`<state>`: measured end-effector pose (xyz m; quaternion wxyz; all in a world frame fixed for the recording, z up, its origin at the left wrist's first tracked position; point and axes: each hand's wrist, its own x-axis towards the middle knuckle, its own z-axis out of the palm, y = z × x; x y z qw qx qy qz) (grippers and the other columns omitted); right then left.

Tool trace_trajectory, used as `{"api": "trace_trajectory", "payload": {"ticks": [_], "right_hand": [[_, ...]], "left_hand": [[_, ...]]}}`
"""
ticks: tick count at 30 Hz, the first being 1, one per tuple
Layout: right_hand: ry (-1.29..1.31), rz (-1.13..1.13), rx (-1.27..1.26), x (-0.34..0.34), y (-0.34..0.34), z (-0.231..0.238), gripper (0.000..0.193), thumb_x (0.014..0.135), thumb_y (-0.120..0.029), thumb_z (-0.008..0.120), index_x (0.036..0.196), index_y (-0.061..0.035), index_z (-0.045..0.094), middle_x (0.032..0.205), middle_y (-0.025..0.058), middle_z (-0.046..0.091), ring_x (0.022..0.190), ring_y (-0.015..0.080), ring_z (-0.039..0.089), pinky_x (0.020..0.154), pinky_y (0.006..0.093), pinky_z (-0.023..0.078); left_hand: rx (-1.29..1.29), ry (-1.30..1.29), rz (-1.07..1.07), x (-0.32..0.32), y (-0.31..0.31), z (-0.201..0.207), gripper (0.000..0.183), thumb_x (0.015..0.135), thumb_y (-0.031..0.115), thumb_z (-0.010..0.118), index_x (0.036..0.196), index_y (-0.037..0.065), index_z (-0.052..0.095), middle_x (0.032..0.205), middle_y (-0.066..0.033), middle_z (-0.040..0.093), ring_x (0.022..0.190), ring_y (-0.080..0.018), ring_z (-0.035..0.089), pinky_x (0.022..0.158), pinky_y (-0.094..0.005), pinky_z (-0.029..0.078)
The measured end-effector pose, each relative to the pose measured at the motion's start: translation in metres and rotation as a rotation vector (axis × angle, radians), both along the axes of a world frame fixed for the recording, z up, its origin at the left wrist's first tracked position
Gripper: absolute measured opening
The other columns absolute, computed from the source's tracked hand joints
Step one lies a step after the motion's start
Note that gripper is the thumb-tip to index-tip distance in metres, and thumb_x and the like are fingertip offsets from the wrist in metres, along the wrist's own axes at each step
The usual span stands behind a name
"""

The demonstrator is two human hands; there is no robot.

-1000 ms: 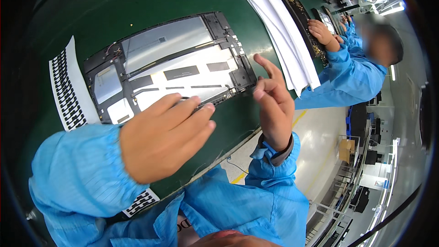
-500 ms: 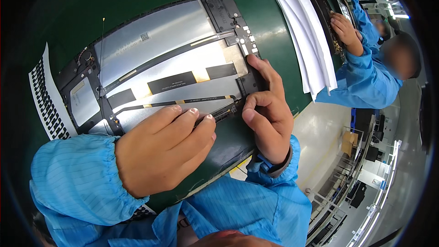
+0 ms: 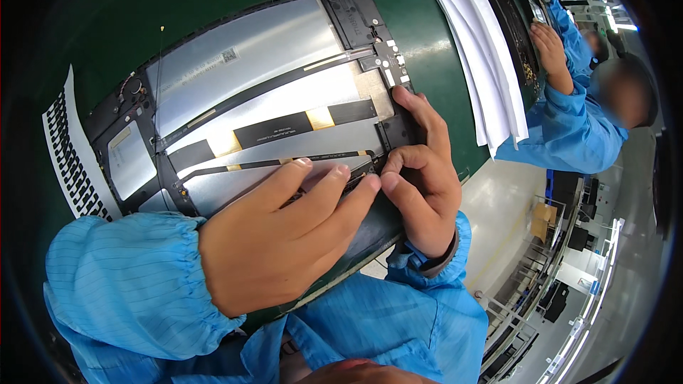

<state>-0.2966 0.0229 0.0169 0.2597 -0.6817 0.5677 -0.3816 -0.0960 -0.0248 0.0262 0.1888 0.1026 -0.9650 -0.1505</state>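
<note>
The left hand (image 3: 288, 238) has slid to the right along the near edge of the opened tablet (image 3: 267, 78), so its fingertips now come right up by the thumb of the right hand (image 3: 425, 178); the tablet lies face up on the green table (image 3: 420, 18), in front of both hands.

There is tiny print on the wide black ribbon (image 3: 270, 129), on the black corner block (image 3: 352, 20) and, very faint, on the big silver plate (image 3: 231, 64); that plate also has one square code (image 3: 228, 55).

I count one tablet, one wide ribbon with two gold patches, one thin black ribbon (image 3: 313, 158) below it, and one thin wire (image 3: 159, 85) poking past the top edge; one white sheet (image 3: 70, 144) at the left has too many small black shapes to count; one pile of white paper (image 3: 473, 57) is at the right, and two other people (image 3: 569, 135) in blue sit beyond.

The left hand lies palm down, fingers loosely spread over the near edge, thumb hidden; I cannot tell if it pinches anything; the right hand is curled at the near right corner, pointing finger on the right end, thumb bent; I cannot tell if it grips something small.
</note>
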Motion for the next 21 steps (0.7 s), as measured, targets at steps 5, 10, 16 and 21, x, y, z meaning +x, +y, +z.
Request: {"api": "trace_trajectory", "payload": {"ticks": [5, 10, 16, 21], "right_hand": [[-0.11, -0.06, -0.042, -0.003, 0.001, -0.004, 0.01, 0.062, -0.003, 0.063, 0.071, -0.0006, 0.059, 0.117, 0.0218, 0.047, 0.117, 0.0372, 0.035, 0.096, 0.0433, 0.025], [-0.311, -0.183, -0.013, -0.005, 0.006, -0.008, 0.015, 0.059, 0.0, 0.065, 0.074, -0.0004, 0.062, 0.113, 0.0215, 0.05, 0.116, 0.0355, 0.037, 0.097, 0.0422, 0.025], [-0.145, -0.029, -0.037, -0.008, 0.0, -0.002, 0.019, 0.053, -0.002, 0.068, 0.071, -0.0044, 0.064, 0.113, 0.0196, 0.049, 0.11, 0.0357, 0.041, 0.095, 0.0439, 0.028], [-0.092, -0.059, -0.037, -0.01, 0.0, -0.002, 0.017, 0.054, -0.004, 0.07, 0.07, -0.0056, 0.065, 0.112, 0.0182, 0.05, 0.11, 0.0354, 0.041, 0.095, 0.0439, 0.029]], "left_hand": [[-0.069, -0.069, -0.068, -0.005, -0.005, -0.003, 0.021, 0.076, 0.014, 0.051, 0.092, 0.002, 0.059, 0.112, -0.0118, 0.051, 0.1, -0.0263, 0.048, 0.084, -0.0378, 0.04], [-0.007, -0.042, -0.066, -0.006, -0.006, -0.004, 0.021, 0.077, 0.014, 0.051, 0.092, 0.003, 0.059, 0.112, -0.0117, 0.052, 0.1, -0.026, 0.048, 0.083, -0.0375, 0.04], [-0.052, -0.065, -0.06, -0.004, -0.003, -0.004, 0.02, 0.079, 0.016, 0.051, 0.092, 0.004, 0.059, 0.112, -0.0109, 0.052, 0.101, -0.0253, 0.047, 0.083, -0.0373, 0.04], [-0.075, -0.067, -0.08, -0.007, -0.006, -0.005, 0.019, 0.079, 0.016, 0.052, 0.091, 0.004, 0.06, 0.111, -0.0104, 0.052, 0.101, -0.0252, 0.047, 0.082, -0.0373, 0.041]]}}
